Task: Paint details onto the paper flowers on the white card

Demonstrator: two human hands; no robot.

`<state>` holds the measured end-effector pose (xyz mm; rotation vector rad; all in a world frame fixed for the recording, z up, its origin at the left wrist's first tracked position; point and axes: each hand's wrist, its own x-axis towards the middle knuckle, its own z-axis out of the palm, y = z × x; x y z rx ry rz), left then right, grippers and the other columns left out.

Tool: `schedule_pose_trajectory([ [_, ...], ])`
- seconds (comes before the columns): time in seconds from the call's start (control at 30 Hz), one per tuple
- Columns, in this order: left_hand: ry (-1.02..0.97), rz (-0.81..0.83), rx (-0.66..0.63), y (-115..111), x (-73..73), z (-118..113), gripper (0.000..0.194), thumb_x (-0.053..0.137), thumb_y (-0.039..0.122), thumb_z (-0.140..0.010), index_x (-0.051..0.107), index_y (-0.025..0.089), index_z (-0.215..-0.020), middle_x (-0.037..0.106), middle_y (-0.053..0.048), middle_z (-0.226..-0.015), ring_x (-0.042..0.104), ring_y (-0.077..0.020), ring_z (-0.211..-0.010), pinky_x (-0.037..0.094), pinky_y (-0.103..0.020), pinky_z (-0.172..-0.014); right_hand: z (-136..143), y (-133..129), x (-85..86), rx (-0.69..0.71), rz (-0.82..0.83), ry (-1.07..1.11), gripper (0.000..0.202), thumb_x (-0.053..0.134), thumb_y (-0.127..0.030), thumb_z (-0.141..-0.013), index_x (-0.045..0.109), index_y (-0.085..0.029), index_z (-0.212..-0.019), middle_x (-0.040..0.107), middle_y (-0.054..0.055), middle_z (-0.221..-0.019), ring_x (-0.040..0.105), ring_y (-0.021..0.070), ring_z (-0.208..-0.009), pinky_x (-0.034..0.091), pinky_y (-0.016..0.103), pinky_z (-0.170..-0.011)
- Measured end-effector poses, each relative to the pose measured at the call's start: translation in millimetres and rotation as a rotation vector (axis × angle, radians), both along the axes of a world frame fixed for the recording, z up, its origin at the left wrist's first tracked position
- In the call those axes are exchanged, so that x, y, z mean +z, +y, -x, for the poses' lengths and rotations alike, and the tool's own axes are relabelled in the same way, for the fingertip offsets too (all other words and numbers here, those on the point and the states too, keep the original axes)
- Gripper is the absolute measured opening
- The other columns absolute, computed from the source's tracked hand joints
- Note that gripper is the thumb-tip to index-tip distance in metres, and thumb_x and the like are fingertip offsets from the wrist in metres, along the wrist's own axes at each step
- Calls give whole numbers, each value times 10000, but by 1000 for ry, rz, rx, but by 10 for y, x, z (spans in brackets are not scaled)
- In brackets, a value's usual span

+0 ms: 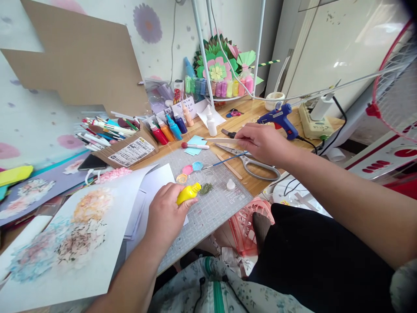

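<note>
My left hand (167, 213) is closed around a yellow paint bottle (188, 194), tilted with its uncapped mouth pointing right. The mouth is just beside a dark green paint blob (206, 188) on a clear palette. Blue (197, 166), pink (187, 169) and orange (181, 178) paint dabs lie behind it. My right hand (257, 140) pinches the end of a pale flat stick (223, 140) above the scissors (260, 168). Below it are a thin blue paintbrush (226, 160) and a wooden stick (230, 167). A white cap (230, 184) stands on the cutting mat (195, 230).
Behind lie a makeup-style brush (195, 146), several paint bottles (176, 126), a white bottle (211, 121) and a blue glue gun (278, 119) with its cord. A cardboard pen box (130, 148) and printed flower sheets (81, 243) are at left. A pink basket (244, 221) sits below the table edge.
</note>
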<state>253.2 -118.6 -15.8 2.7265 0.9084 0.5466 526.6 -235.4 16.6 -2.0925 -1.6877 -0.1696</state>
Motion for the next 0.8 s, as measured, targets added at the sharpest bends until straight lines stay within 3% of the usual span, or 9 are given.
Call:
schedule_pose_trajectory([
  [0.27,51,-10,3,-22,10,-8,237,593,429,-830,573,201,-769,595,-13,-767,566,-206,-755,388,-296,-666,106,-169,45,242,-25,36,231,437,-248,-914,661,-194,-899,674,35,-861,599,169,-779,408,283,-687],
  [0.47,88,-12,10,-20,28,-16,264,545,440,-849,561,202,-734,582,-6,-725,552,-198,-723,358,-289,-641,101,-179,36,256,-7,16,239,454,-273,-913,675,-187,-883,677,41,-846,606,170,-775,410,281,-695],
  [0.8,115,-7,20,-7,5,-8,216,640,382,-813,557,194,-745,561,19,-722,533,-175,-715,340,-271,-636,231,-176,96,208,39,-61,248,461,-250,-915,696,-174,-902,677,60,-863,605,196,-817,374,300,-679],
])
